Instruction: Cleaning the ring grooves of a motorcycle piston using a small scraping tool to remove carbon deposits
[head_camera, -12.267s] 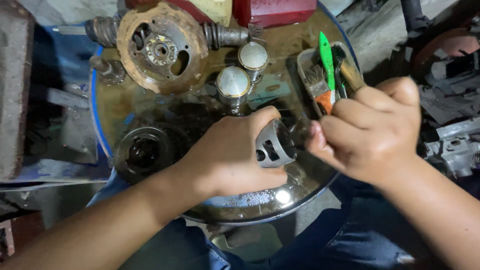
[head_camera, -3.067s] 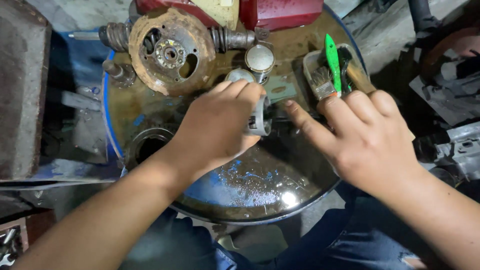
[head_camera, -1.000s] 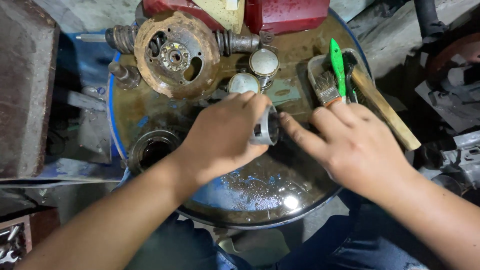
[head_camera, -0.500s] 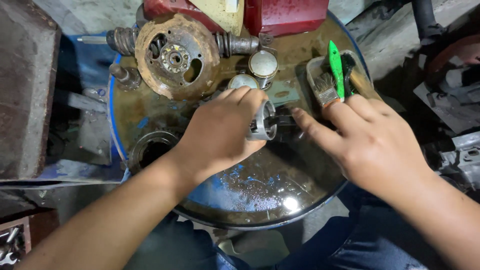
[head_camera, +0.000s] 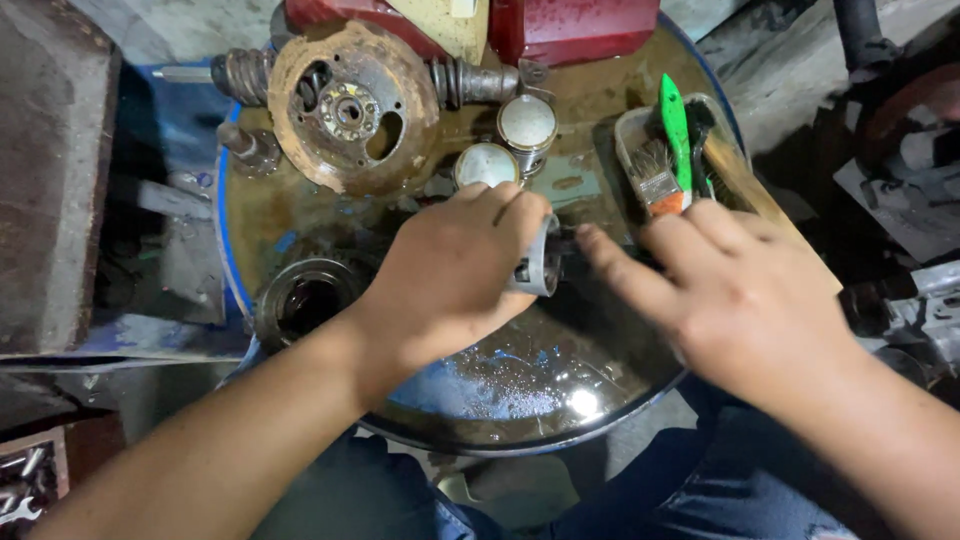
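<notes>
Now, line by line:
Left hand (head_camera: 455, 275): wrapped tight around a small grey metal part (head_camera: 541, 262), held just above the oily drum top (head_camera: 520, 390).
Right hand (head_camera: 745, 290): fingers stretched out, forefinger tip touching the metal part's open end; it grips nothing.
Behind: two round silver caps (head_camera: 487, 165), a rusty disc (head_camera: 350, 105).
Right side: tray (head_camera: 630, 130) with a paintbrush (head_camera: 655, 180) and a green-handled tool (head_camera: 675, 130).

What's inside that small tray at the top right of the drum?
The tray holds a paintbrush and a green-handled brush. The right hand covers its lower end, so anything there is hidden.
</notes>
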